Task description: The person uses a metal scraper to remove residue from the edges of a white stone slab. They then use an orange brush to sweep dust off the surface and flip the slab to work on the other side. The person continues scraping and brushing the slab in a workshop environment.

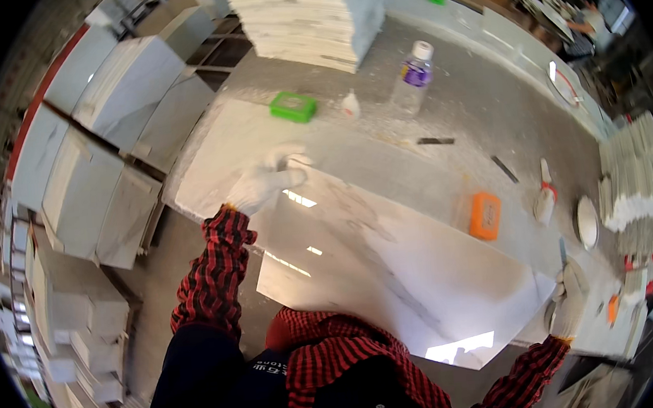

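A glossy white marble slab (362, 255) with grey veins lies aslant in front of me, its near part reaching past the workbench edge toward my body. My left hand (266, 184), in a white glove and slightly blurred, grips its far left corner. At the right corner, my gloved right hand (573, 303) has its fingers curled against the slab's edge; their undersides are hidden. Beyond the slab are a green box-shaped block (293, 107), a small white bottle (350, 105) and a clear bottle with a purple label (413, 80). An orange block (485, 216) sits near the slab's far right side.
Stacked pale slabs stand at the back (303, 19) and right (633, 173). Two dark strips, one a flat bar (436, 141), lie on the bench, near a red-and-white tool (546, 196) and a white bowl (586, 222). Stone blocks (125, 82) fill racks at left. Another person (589, 25) is far right.
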A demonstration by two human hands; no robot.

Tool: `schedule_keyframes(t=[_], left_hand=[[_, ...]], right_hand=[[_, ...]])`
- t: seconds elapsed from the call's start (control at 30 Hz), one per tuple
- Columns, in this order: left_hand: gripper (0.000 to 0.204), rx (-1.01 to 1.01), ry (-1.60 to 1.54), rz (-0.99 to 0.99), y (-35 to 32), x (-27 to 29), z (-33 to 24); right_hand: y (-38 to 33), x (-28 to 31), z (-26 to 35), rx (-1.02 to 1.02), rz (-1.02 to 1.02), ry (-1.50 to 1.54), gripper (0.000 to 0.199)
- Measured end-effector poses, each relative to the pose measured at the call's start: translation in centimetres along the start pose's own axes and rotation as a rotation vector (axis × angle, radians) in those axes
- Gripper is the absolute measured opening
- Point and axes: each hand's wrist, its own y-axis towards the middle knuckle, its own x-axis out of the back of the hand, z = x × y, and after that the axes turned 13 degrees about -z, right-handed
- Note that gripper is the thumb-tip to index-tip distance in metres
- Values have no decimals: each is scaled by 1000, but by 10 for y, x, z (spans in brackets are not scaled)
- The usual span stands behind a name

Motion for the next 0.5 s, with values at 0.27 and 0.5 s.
schedule_keyframes(t=[0.27, 0.5], left_hand=[[50, 75, -102, 65, -3, 1, -7], [48, 6, -19, 119, 6, 9, -5]], right_hand=[[-26, -183, 96, 231, 485, -243, 28], [-78, -300, 120, 43, 790, -131, 28]])
